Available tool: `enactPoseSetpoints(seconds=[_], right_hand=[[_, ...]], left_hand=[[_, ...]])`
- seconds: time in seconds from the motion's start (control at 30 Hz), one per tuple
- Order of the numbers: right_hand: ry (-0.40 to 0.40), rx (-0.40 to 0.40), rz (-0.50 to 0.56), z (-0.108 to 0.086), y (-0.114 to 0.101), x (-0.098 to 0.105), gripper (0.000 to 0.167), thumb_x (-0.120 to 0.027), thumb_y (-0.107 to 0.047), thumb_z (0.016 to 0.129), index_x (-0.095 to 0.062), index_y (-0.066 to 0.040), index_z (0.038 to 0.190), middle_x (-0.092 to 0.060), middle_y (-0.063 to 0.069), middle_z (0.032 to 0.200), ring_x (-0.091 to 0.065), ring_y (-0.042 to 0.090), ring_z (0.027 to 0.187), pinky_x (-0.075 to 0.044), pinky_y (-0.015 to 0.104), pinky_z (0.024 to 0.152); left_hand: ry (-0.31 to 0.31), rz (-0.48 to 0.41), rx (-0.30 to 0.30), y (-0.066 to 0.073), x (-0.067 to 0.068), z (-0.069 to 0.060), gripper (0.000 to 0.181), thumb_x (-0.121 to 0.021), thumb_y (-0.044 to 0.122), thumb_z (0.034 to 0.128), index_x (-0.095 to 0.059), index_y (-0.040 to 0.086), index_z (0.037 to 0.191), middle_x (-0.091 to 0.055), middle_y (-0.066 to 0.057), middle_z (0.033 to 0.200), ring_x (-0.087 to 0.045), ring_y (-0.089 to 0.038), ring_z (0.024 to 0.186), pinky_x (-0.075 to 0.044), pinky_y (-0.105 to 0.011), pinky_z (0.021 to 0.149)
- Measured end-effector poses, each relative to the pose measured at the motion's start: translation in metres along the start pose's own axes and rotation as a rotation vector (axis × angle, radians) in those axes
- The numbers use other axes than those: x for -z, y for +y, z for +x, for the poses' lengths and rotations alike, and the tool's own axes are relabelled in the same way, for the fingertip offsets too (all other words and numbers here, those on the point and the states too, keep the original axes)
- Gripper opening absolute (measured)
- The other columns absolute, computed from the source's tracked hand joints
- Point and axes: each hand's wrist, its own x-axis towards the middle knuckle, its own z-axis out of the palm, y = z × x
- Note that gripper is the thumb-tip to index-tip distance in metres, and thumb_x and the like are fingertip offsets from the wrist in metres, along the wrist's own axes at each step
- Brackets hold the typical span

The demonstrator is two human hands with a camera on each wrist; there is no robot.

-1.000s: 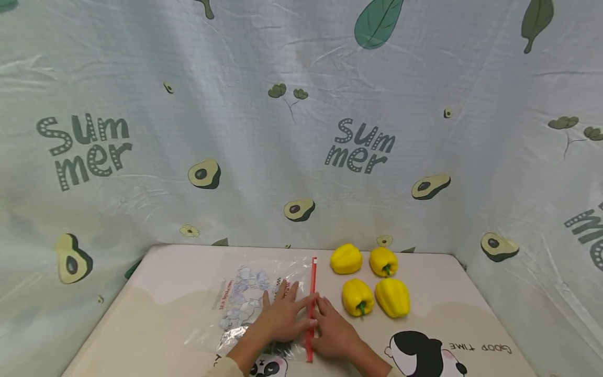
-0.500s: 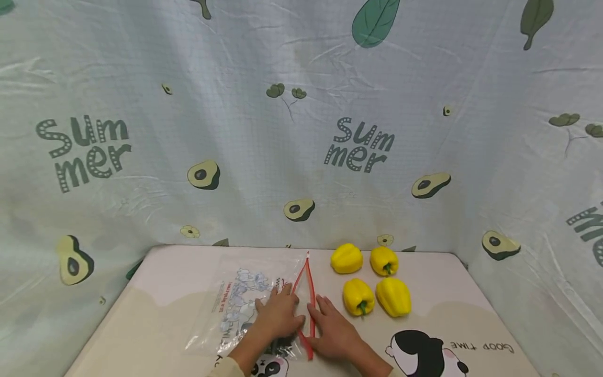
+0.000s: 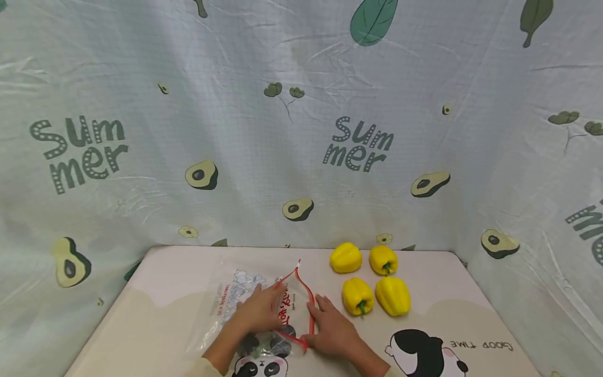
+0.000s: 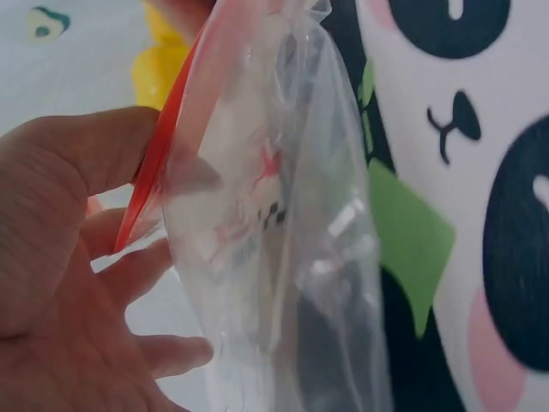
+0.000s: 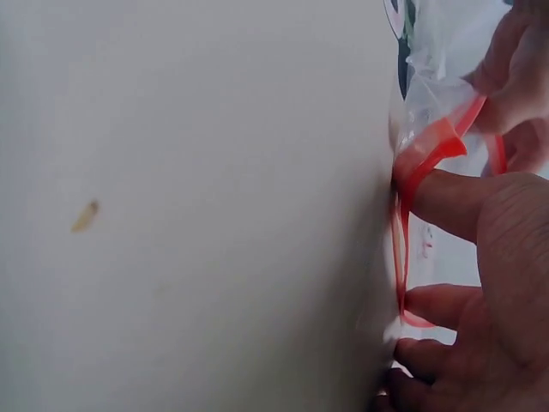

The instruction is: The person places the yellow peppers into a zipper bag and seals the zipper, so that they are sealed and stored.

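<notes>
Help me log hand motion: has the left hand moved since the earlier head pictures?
Yes: the left hand has shifted leftward, farther from the yellow peppers, which have stayed put.

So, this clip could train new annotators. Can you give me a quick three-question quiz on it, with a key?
1. Count: how many yellow bell peppers lie on the table?
2. Fill the gap: the clear zip bag has mouth strips coloured ____.
3. True or false: the bag's mouth is sealed flat.

Key
1. Four
2. Red
3. False; the strips part between the left hand and right hand.
</notes>
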Motion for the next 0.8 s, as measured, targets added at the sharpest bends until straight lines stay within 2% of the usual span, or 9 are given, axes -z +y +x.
enactPoseSetpoints(seconds=[0.13, 0.2, 0.3, 0.4, 0.47, 0.6, 0.67, 0.8], right_hand=[[0.007, -0.033, 0.017, 0.003, -0.001, 0.000, 0.084, -0.079, -0.052, 0.085, -0.052, -0.013, 0.154, -0.041, 0.014, 0.166, -0.039, 0.037, 0.154, -0.044, 0.059, 0.117], [0.009, -0.046, 0.018, 0.004, -0.002, 0.000, 0.084, -0.079, -0.053, 0.084, -0.052, -0.013, 0.154, -0.042, 0.014, 0.166, -0.039, 0.037, 0.154, -0.044, 0.060, 0.117], [0.010, -0.055, 0.017, 0.005, -0.001, 0.000, 0.085, -0.080, -0.052, 0.084, -0.052, -0.013, 0.154, -0.042, 0.013, 0.166, -0.040, 0.036, 0.154, -0.044, 0.060, 0.117], [0.017, -0.052, 0.017, 0.003, -0.001, -0.001, 0.086, -0.080, -0.052, 0.084, -0.051, -0.012, 0.154, -0.041, 0.013, 0.166, -0.039, 0.036, 0.154, -0.043, 0.059, 0.118], [0.023, -0.050, 0.019, 0.003, 0.000, -0.002, 0.086, -0.080, -0.051, 0.084, -0.052, -0.011, 0.154, -0.041, 0.014, 0.166, -0.039, 0.037, 0.154, -0.042, 0.059, 0.119], [0.031, -0.044, 0.030, 0.003, -0.001, -0.003, 0.085, -0.081, -0.049, 0.083, -0.053, -0.009, 0.153, -0.042, 0.016, 0.166, -0.039, 0.038, 0.154, -0.042, 0.060, 0.119], [0.038, -0.042, 0.037, 0.003, -0.002, -0.004, 0.085, -0.082, -0.049, 0.083, -0.053, -0.008, 0.152, -0.042, 0.017, 0.165, -0.041, 0.039, 0.152, -0.042, 0.060, 0.118], [0.081, -0.038, 0.052, 0.000, -0.006, -0.002, 0.082, -0.083, -0.046, 0.084, -0.055, -0.007, 0.150, -0.046, 0.018, 0.162, -0.048, 0.038, 0.148, -0.043, 0.060, 0.118]], left_hand=[[-0.017, -0.005, 0.019, -0.006, 0.006, -0.004, 0.085, -0.087, 0.020, 0.0652, -0.061, 0.021, 0.147, -0.061, -0.015, 0.150, -0.036, -0.059, 0.148, -0.025, -0.095, 0.097], [-0.033, 0.006, 0.030, -0.009, 0.009, -0.005, 0.082, -0.087, 0.021, 0.0667, -0.063, 0.022, 0.145, -0.063, -0.016, 0.148, -0.039, -0.058, 0.148, -0.027, -0.094, 0.098], [-0.061, 0.022, 0.032, -0.013, 0.011, -0.005, 0.080, -0.091, 0.032, 0.0697, -0.063, 0.022, 0.144, -0.064, -0.020, 0.144, -0.050, -0.054, 0.141, -0.036, -0.087, 0.101], [-0.085, 0.024, 0.023, -0.018, 0.012, -0.006, 0.086, -0.096, 0.043, 0.0661, -0.064, 0.022, 0.143, -0.062, -0.026, 0.143, -0.055, -0.052, 0.135, -0.041, -0.080, 0.104], [-0.090, 0.030, 0.008, -0.020, 0.010, -0.006, 0.088, -0.097, 0.045, 0.0637, -0.065, 0.022, 0.142, -0.060, -0.028, 0.144, -0.053, -0.053, 0.137, -0.038, -0.080, 0.108], [-0.075, 0.061, -0.005, -0.022, 0.004, -0.006, 0.085, -0.097, 0.044, 0.0612, -0.068, 0.023, 0.139, -0.064, -0.017, 0.145, -0.040, -0.053, 0.149, -0.019, -0.091, 0.108], [-0.072, 0.074, 0.004, -0.022, 0.002, -0.006, 0.085, -0.098, 0.043, 0.0610, -0.068, 0.024, 0.138, -0.066, -0.012, 0.145, -0.038, -0.051, 0.151, -0.016, -0.093, 0.107], [-0.071, 0.095, 0.024, -0.021, 0.001, -0.007, 0.086, -0.098, 0.042, 0.0616, -0.067, 0.024, 0.140, -0.065, -0.012, 0.146, -0.037, -0.051, 0.152, -0.015, -0.092, 0.108]])
